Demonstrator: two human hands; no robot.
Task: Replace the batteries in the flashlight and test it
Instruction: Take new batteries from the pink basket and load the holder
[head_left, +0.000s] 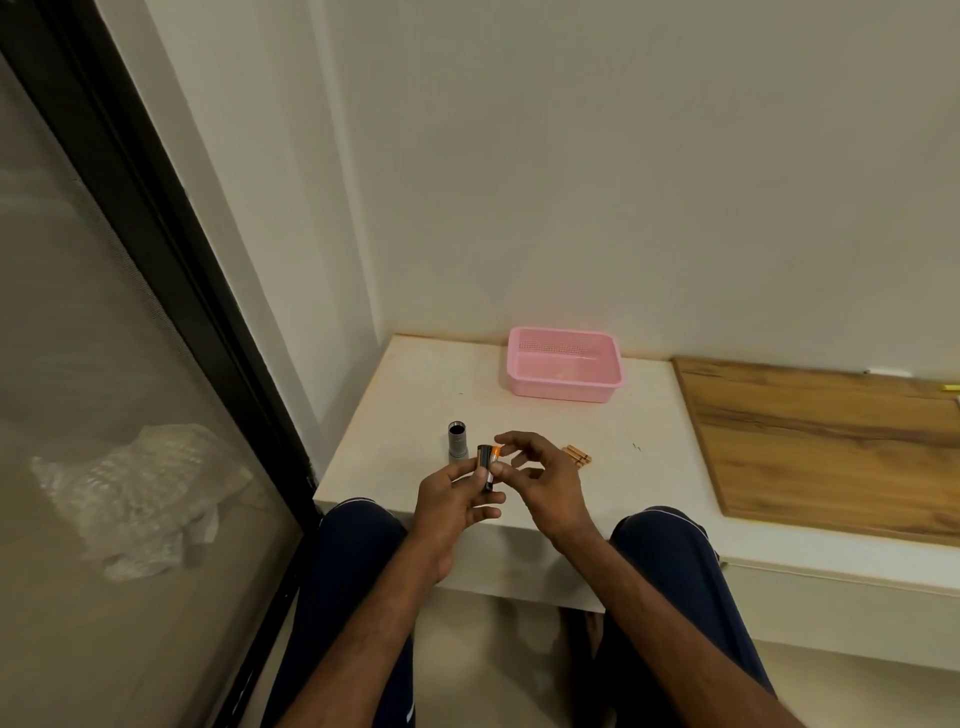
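Note:
My left hand (454, 499) grips a small black battery holder (485, 466) upright over the near edge of the white ledge. An orange-tipped battery (496, 451) sticks out of its top, and my right hand (540, 475) pinches that battery with thumb and forefinger. The grey flashlight body (457, 441) stands upright on the ledge just left of and behind my hands, its open dark end up. A few loose orange batteries (577, 456) lie on the ledge behind my right hand, partly hidden by it.
A pink plastic basket (564, 387) sits at the back of the white ledge (415, 395) by the wall. A wooden board (831, 441) covers the ledge to the right. A dark-framed glass door (171, 291) runs along the left. My knees are below the ledge.

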